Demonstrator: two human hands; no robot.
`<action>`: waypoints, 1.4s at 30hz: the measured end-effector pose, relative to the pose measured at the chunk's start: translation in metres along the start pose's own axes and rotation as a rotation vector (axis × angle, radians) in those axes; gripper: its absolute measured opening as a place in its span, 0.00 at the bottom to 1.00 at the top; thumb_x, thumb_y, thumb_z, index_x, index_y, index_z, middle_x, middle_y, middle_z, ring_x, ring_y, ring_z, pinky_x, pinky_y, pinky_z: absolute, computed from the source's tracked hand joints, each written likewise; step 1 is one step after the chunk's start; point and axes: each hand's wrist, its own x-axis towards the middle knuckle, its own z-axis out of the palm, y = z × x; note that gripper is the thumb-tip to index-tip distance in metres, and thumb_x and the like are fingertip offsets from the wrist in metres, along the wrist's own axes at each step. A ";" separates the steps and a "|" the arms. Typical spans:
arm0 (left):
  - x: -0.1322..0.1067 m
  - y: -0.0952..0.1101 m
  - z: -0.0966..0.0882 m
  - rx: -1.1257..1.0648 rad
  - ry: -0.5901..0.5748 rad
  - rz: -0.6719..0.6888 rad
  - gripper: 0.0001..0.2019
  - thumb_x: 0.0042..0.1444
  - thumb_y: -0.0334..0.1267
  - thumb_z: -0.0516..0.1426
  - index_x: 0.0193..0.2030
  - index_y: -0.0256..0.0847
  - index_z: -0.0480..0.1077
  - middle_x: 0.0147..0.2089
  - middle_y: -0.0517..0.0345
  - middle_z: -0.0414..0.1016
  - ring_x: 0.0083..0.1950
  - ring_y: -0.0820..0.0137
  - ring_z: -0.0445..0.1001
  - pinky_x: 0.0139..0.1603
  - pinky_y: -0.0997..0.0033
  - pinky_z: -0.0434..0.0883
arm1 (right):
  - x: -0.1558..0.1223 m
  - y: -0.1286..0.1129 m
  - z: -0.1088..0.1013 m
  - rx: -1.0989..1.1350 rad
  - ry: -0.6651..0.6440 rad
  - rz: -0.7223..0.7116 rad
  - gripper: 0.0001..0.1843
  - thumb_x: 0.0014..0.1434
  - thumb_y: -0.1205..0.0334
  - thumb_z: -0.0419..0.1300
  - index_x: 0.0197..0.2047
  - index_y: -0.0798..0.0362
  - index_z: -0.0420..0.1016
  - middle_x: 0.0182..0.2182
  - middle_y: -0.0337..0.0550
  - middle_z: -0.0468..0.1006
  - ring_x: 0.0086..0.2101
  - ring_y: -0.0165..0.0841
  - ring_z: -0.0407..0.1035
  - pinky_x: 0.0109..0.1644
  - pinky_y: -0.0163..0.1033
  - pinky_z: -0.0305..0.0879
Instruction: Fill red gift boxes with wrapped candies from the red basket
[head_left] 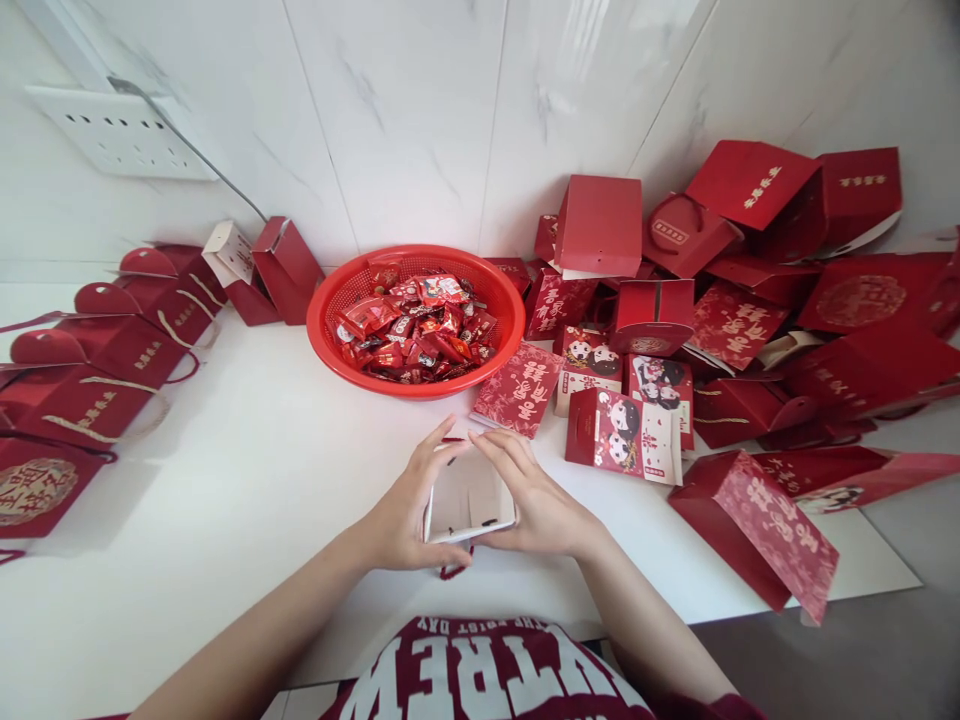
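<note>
Between both hands is a small paper gift box (471, 495), its top open and its white inside facing up. My left hand (405, 505) wraps the box's left side, thumb along the near edge. On the other side my right hand (529, 495) curves round the right wall, fingers over the far edge. A dark red cord handle (454, 572) shows below the box's near side. Just beyond the hands stands a red plastic basket (322, 350) that holds many wrapped candies (420, 325).
A row of red gift boxes (105, 400) with cord handles stands at the left. Many red boxes (600, 225) are piled at the right, one (750, 530) near the table's front edge. A power strip (120, 135) hangs on the tiled wall, its cable running down behind the boxes.
</note>
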 end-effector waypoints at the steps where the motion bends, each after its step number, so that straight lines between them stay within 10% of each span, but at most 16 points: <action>1: 0.000 -0.004 0.002 -0.058 0.024 -0.034 0.54 0.48 0.58 0.67 0.75 0.49 0.41 0.76 0.40 0.39 0.75 0.39 0.42 0.72 0.35 0.46 | -0.001 0.003 0.002 0.037 -0.002 -0.007 0.64 0.50 0.45 0.72 0.76 0.44 0.34 0.70 0.56 0.50 0.70 0.51 0.42 0.71 0.60 0.48; 7: -0.001 -0.023 0.005 -0.312 0.064 -0.063 0.64 0.37 0.53 0.74 0.75 0.50 0.39 0.72 0.39 0.47 0.72 0.39 0.53 0.70 0.38 0.54 | -0.001 0.021 0.025 0.329 0.103 0.086 0.78 0.44 0.41 0.74 0.74 0.44 0.15 0.74 0.55 0.30 0.72 0.49 0.33 0.73 0.59 0.39; 14: 0.001 -0.023 0.010 -0.366 0.134 -0.122 0.70 0.39 0.44 0.74 0.75 0.56 0.25 0.68 0.43 0.54 0.69 0.45 0.59 0.69 0.38 0.57 | 0.003 0.033 0.036 0.416 0.122 0.075 0.77 0.46 0.42 0.73 0.74 0.45 0.13 0.69 0.58 0.54 0.68 0.49 0.52 0.70 0.59 0.47; 36: 0.007 -0.037 0.004 -0.363 0.134 -0.119 0.51 0.41 0.43 0.73 0.67 0.46 0.49 0.65 0.41 0.59 0.67 0.46 0.61 0.66 0.40 0.61 | 0.021 0.049 0.056 0.482 0.180 0.044 0.76 0.47 0.42 0.73 0.74 0.48 0.16 0.67 0.60 0.57 0.67 0.49 0.53 0.69 0.59 0.49; 42: 0.006 -0.038 0.000 -0.362 0.188 -0.120 0.46 0.42 0.43 0.73 0.64 0.43 0.54 0.64 0.40 0.64 0.65 0.46 0.64 0.64 0.39 0.64 | 0.013 0.028 0.018 0.260 0.221 0.018 0.54 0.55 0.37 0.64 0.75 0.48 0.43 0.71 0.57 0.48 0.70 0.49 0.43 0.71 0.59 0.45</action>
